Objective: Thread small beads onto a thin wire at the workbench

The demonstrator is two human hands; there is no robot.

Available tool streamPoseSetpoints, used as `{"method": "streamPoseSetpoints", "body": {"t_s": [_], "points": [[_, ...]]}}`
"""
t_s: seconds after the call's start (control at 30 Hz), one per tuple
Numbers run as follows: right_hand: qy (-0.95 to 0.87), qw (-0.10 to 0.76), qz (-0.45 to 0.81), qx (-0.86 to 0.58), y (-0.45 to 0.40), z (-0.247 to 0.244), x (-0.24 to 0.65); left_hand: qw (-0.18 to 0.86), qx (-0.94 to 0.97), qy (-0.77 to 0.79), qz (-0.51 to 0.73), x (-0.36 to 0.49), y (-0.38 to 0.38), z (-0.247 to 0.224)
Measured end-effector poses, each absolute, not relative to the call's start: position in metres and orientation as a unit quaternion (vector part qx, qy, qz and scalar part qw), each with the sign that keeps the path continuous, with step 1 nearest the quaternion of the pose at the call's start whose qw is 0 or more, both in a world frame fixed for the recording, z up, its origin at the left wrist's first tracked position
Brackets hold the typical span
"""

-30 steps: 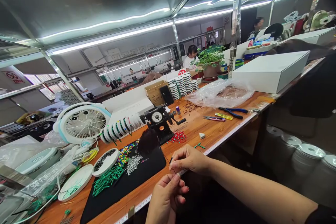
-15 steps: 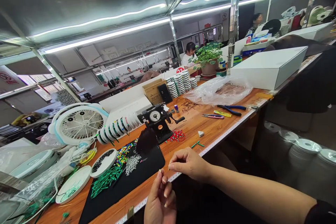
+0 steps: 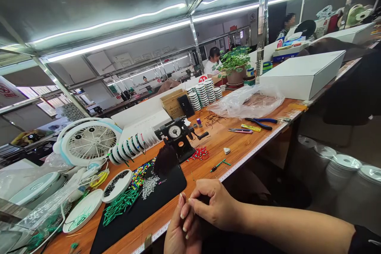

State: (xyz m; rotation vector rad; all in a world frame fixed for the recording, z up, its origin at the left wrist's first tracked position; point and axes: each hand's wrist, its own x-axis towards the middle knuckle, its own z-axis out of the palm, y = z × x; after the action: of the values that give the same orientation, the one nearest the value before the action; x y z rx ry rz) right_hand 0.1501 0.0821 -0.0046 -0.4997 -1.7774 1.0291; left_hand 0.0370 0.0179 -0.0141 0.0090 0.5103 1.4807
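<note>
My left hand is at the table's front edge, palm up, its thumb pinched against the fingertips. Against it, from the right, comes my right hand, also closed in a pinch. The fingertips of both hands meet; whatever they hold is too fine or hidden to make out. Just beyond my right hand lie a few small green sticks, one with a dark part. To the left, a black mat bears a heap of green tubes, silvery small parts and coloured beads.
A black winding device with a dial and crank stands behind the mat, beside white spools. Red beaded pieces, pliers and a white box lie rightward. White dishes and a fan are left.
My right hand has moved slightly down and left, so its fingertips now meet those of my left hand. A dark part beside the green sticks has come into view. The view has shifted a little.
</note>
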Motion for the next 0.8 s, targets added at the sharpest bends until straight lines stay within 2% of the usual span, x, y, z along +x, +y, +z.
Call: {"method": "streamPoseSetpoints", "body": {"t_s": [0.47, 0.6, 0.8], "points": [[-0.726, 0.463, 0.453, -0.229, 0.081, -0.002, 0.151, 0.713, 0.011, 0.255, 0.653, 0.046, 0.018, -0.009], [-0.722, 0.419, 0.492, -0.247, 0.087, -0.001, 0.154, 0.666, 0.055, 0.327, 0.669, 0.045, 0.022, -0.010], [-0.688, 0.370, 0.571, -0.251, 0.104, -0.002, 0.157, 0.538, 0.125, 0.419, 0.721, 0.038, 0.036, -0.012]]}}
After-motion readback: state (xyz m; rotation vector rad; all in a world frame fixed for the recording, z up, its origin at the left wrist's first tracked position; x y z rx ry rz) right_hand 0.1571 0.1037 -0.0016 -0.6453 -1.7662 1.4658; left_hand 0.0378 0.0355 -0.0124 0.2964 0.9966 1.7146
